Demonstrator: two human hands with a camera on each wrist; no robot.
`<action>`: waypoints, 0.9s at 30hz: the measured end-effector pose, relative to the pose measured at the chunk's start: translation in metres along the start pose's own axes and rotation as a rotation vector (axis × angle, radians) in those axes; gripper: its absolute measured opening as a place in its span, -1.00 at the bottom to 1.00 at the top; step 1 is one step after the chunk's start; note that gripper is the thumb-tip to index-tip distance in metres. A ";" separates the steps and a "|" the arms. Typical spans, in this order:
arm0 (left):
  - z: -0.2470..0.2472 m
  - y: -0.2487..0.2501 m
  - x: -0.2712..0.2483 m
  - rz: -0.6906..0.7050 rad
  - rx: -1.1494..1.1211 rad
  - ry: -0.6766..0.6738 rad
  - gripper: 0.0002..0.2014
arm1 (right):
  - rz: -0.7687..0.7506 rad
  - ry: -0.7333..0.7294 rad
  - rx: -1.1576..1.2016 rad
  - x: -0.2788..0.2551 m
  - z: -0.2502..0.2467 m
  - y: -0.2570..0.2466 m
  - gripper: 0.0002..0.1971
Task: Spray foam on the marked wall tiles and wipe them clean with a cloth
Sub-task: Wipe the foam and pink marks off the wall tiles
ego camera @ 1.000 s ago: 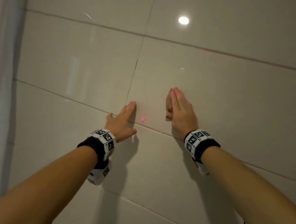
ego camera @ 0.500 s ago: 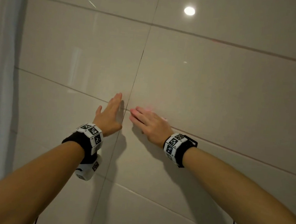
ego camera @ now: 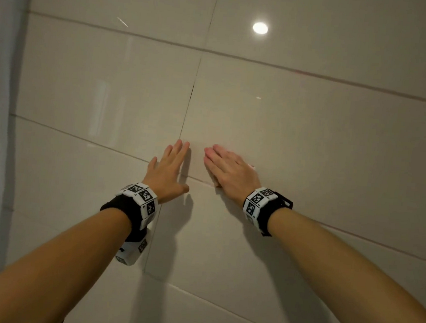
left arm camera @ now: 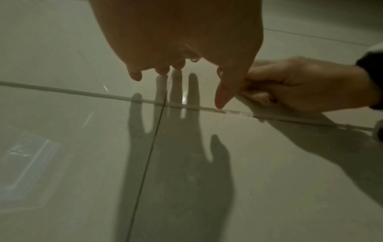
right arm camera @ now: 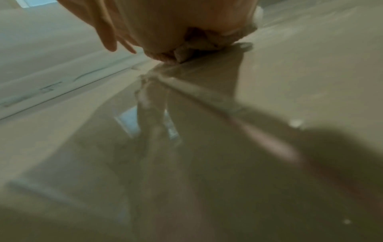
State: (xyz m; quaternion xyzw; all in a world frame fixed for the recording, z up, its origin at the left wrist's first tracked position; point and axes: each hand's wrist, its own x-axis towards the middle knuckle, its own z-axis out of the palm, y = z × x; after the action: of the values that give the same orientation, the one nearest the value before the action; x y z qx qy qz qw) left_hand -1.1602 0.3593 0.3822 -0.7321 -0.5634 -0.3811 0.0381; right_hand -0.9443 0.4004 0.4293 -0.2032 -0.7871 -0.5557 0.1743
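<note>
Left hand [ego camera: 168, 172]: flat, fingers straight and close together, resting on the wall tiles [ego camera: 313, 134] beside the vertical grout line [ego camera: 189, 107]; holds nothing.
Right hand [ego camera: 229, 172]: fingers straight and together, pressing a cloth [right arm camera: 199, 44] against the tile; only a pale edge of cloth shows past the hand in the head view.
Cloth position: under the right palm, over the horizontal grout line [left arm camera: 82, 94], just right of the left hand.
Key relation: the horizontal grout line runs left to right beneath both hands; the right hand is on the cloth, so a wipe likely follows that line.
Residue: pale smears lie along the grout line between thumb and cloth in the left wrist view; foam or mark, cannot tell.
Spray can: not in view.
Writing: none readable; the wristbands [ego camera: 142, 196] carry black-and-white coded squares only.
Stage, judged: wiping under way.
</note>
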 end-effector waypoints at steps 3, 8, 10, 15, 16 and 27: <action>0.003 0.015 0.010 0.009 0.021 0.009 0.07 | 0.156 -0.066 -0.006 -0.007 -0.016 0.029 -0.48; 0.009 0.049 0.028 0.014 0.062 0.037 0.05 | 0.486 -0.092 0.101 -0.022 -0.047 0.082 -0.37; 0.009 0.062 0.033 -0.009 0.049 0.042 0.06 | 0.503 -0.075 0.071 -0.019 -0.053 0.101 -0.30; 0.002 0.083 0.045 -0.019 0.015 0.050 0.04 | 0.328 -0.188 0.064 0.000 -0.061 0.099 -0.28; 0.000 0.083 0.047 -0.017 0.017 0.052 0.03 | 0.286 -0.192 0.043 0.003 -0.058 0.096 -0.33; -0.005 0.089 0.060 0.027 0.064 0.118 -0.11 | 0.472 -0.198 -0.074 0.057 -0.079 0.145 -0.25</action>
State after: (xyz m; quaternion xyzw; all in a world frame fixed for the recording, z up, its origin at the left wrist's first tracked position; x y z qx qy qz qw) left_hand -1.0824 0.3728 0.4549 -0.7144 -0.5621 -0.4047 0.0996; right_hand -0.9146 0.3766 0.6001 -0.4409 -0.7104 -0.5053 0.2137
